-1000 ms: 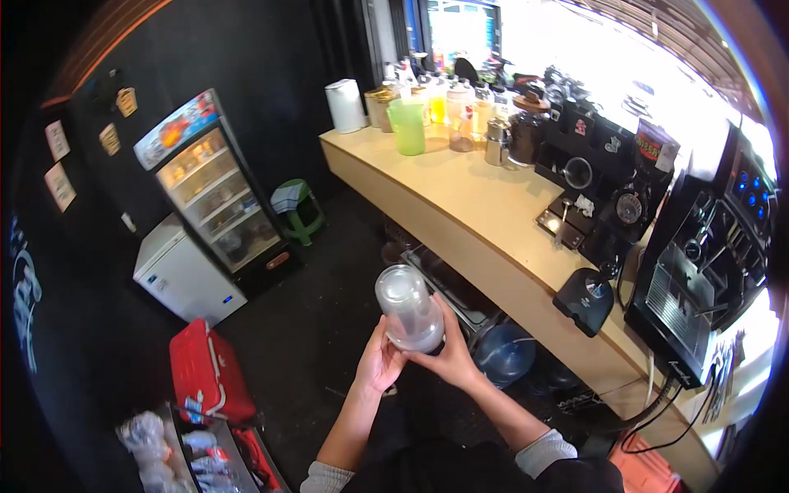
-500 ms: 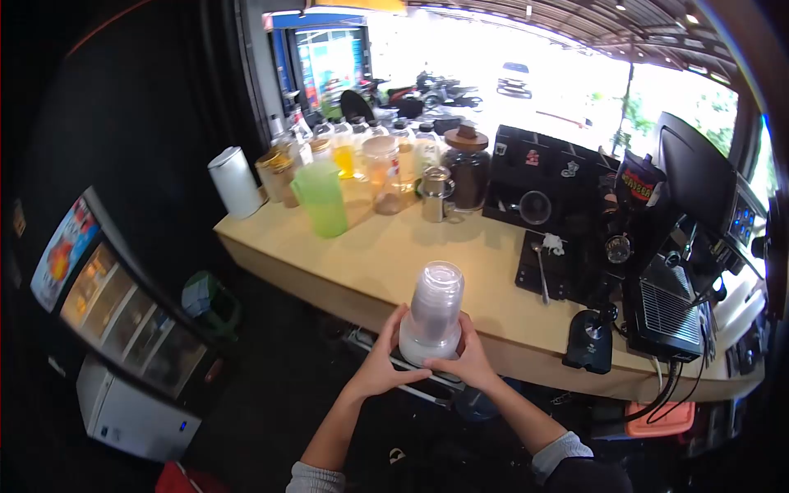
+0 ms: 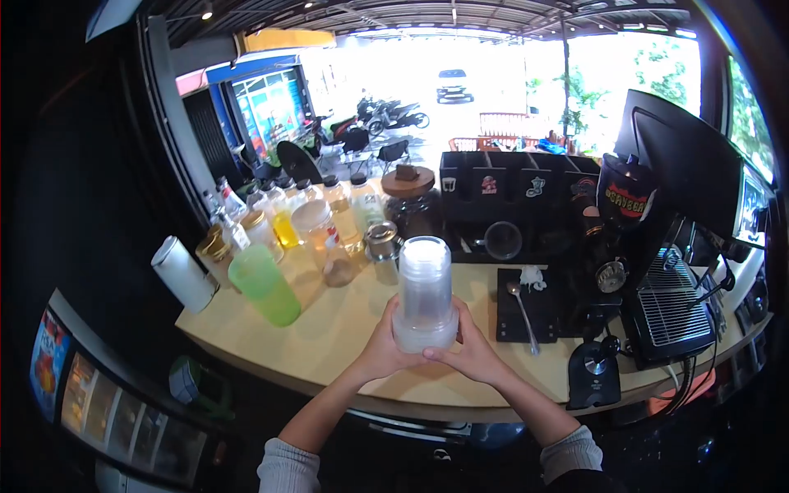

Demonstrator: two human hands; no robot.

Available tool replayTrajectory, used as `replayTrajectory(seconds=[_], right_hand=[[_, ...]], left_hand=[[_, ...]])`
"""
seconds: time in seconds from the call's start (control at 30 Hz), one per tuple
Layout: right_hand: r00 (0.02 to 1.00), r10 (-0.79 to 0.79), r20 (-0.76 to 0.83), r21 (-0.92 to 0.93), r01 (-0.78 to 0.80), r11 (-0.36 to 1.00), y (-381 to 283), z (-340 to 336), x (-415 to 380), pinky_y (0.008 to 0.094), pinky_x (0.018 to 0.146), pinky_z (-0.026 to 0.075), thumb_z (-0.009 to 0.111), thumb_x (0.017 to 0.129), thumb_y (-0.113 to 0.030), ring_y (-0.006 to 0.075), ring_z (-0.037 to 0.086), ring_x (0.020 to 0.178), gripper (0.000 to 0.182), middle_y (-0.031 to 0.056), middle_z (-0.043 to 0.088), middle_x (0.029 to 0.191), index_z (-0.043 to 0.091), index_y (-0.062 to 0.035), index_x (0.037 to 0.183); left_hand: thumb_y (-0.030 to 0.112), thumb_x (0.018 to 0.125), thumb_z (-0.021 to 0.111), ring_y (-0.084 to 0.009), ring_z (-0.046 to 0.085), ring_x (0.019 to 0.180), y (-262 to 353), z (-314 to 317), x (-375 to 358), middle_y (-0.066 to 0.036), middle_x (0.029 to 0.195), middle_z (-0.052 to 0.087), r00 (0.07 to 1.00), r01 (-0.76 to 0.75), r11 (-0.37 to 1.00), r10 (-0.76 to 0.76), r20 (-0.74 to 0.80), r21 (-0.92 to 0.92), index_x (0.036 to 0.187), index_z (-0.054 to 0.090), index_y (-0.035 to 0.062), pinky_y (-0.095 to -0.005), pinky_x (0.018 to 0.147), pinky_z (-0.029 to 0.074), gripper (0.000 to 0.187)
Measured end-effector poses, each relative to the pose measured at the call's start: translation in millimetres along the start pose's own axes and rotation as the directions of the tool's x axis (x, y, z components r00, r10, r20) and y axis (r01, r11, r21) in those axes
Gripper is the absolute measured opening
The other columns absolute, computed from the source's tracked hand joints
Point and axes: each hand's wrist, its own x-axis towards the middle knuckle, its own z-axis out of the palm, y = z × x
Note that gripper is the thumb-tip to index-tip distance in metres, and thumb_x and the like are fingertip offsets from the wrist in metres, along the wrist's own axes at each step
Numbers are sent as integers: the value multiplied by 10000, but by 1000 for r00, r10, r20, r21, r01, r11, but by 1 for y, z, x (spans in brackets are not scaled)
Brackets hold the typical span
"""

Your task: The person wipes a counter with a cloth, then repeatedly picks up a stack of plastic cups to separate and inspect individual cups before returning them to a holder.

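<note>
A tall stack of clear plastic cups [image 3: 425, 283] is held upright between both my hands, over the front part of the wooden counter [image 3: 345, 349]. Its bottom is a wider, cloudy clear section. My left hand [image 3: 386, 345] wraps that base from the left, and my right hand [image 3: 470, 349] cups it from the right with the thumb across the front. Just behind the stack is a metal pitcher-like vessel [image 3: 382, 246], partly covered by it. To the right, a long spoon [image 3: 526, 320] lies on a black mat [image 3: 511, 324] beside a crumpled white cloth or tissue [image 3: 532, 278].
A green jug [image 3: 265, 286], a white cylinder [image 3: 182, 274], several bottles [image 3: 337, 205] and a dark wooden-lidded jar [image 3: 409, 205] line the left and back. A sticker-covered black organizer [image 3: 485, 185], grinder [image 3: 616, 205], espresso machine [image 3: 666, 304] and tamping stand [image 3: 593, 374] stand right.
The cup stack has moved forward from the counter's front edge to over its surface, still between both hands. My view has tilted up and shifted, showing more outdoors.
</note>
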Motion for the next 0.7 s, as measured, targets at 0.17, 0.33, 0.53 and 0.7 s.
replayTrajectory(seconds=[0.17, 0.33, 0.53, 0.7], right_hand=[[1000, 17, -5, -282, -18, 959, -33, -27, 37, 397, 1032, 322, 752, 739, -273, 300, 355, 1259, 951, 232, 310, 1352, 116, 27, 1380], [992, 32, -120, -148, -49, 988, -35, -53, 82, 346, 957, 402, 774, 714, -249, 220, 447, 1170, 896, 193, 386, 1286, 199, 32, 1341], [957, -15, -289, -222, -52, 974, -53, -82, 143, 319, 904, 442, 807, 668, -236, 192, 531, 1061, 782, 155, 509, 1151, 349, 51, 1233], [941, -162, -298, -370, 42, 928, -63, -128, 206, 323, 874, 455, 843, 590, -271, 205, 558, 1016, 822, 164, 551, 1104, 390, 55, 1194]], left_hand=[[217, 603, 841, -231, 432, 1192, 12, -10, 59, -125, 1266, 418, 995, -87, 993, 90, 43, -78, 1355, 202, 48, -384, 994, 359, 1001], [240, 619, 830, -262, 427, 1198, 0, -14, 121, -164, 1285, 392, 964, -265, 958, 258, 67, 109, 1376, 127, 44, -393, 1002, 351, 1052], [320, 622, 823, -329, 350, 1255, 27, -22, 178, -260, 1355, 277, 932, -354, 910, 325, 160, 214, 1383, -37, -14, -405, 1036, 304, 1196], [439, 686, 760, -349, 300, 1293, 53, -70, 243, -273, 1394, 225, 932, -359, 872, 312, 186, 333, 1390, -4, -35, -415, 1033, 304, 1141]])
